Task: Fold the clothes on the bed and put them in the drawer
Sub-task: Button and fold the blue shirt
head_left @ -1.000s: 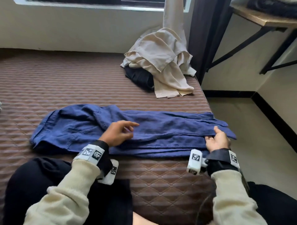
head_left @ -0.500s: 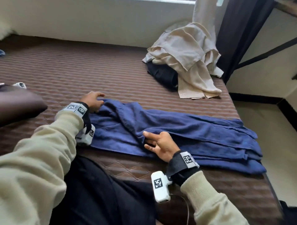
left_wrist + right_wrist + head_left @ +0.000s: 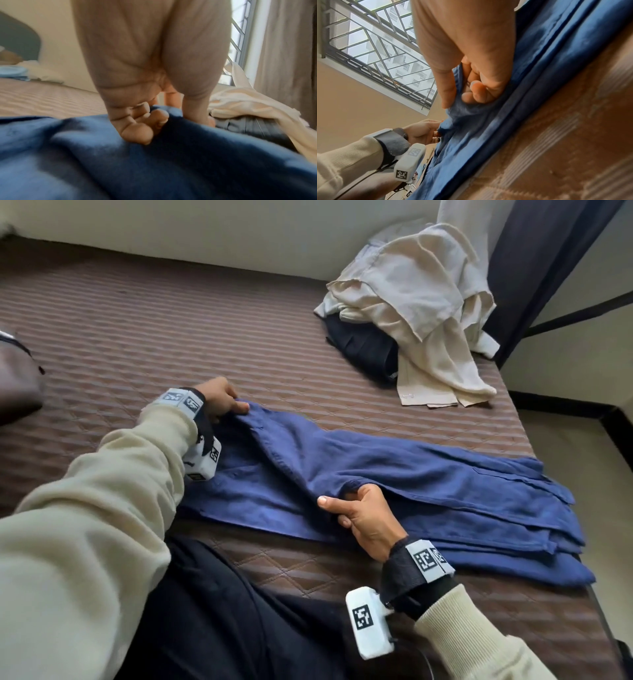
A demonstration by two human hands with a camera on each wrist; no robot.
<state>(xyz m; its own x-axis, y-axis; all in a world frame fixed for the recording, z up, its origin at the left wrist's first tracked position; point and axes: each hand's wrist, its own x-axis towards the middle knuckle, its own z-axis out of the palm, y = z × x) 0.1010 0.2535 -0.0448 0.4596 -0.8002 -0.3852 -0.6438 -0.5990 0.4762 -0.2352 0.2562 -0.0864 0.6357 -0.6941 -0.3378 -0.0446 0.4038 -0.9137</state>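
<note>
Blue garment (image 3: 394,484) laid lengthwise on brown quilted bed (image 3: 171,330), gripped at two points.
Head view: one end is pinched by the left hand (image 3: 219,402), a mid fold is clasped by the right hand (image 3: 363,518); a cream and dark clothes pile (image 3: 411,313) is seen at the far corner. Left wrist view: fingers (image 3: 137,128) are curled into blue cloth. Right wrist view: thumb and fingers (image 3: 476,93) are closed on a bunched fold.
</note>
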